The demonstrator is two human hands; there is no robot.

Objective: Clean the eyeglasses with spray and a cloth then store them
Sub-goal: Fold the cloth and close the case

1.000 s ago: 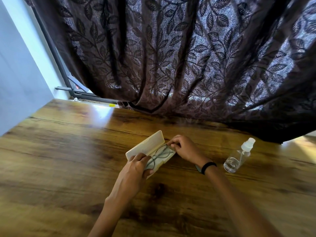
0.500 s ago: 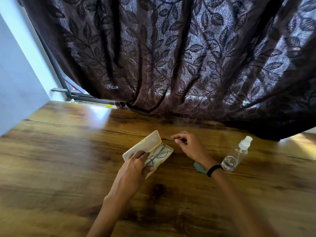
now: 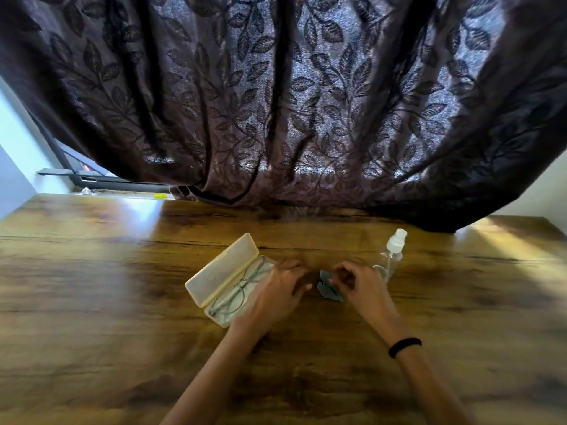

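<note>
Eyeglasses (image 3: 234,297), thin-rimmed, in open case (image 3: 221,268) (left grip (image 3: 276,297) slack, right grip (image 3: 363,289) tight on cloth (image 3: 327,292))

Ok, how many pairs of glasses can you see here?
1. The glasses lie in the open case, partly under the left hand; the right hand pinches only the cloth.

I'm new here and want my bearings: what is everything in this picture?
table: one, brown wood, under everything
curtain: one, dark, leaf-patterned, behind the table
case: one, cream, open on the table
glasses: one pair, thin dark frame, inside the case
cloth: one, grey-blue, between the hands
spray bottle: one, clear with white cap, right of the cloth
wristband: one, black, right wrist
left hand: one, resting on the case
right hand: one, pinching the cloth
</note>
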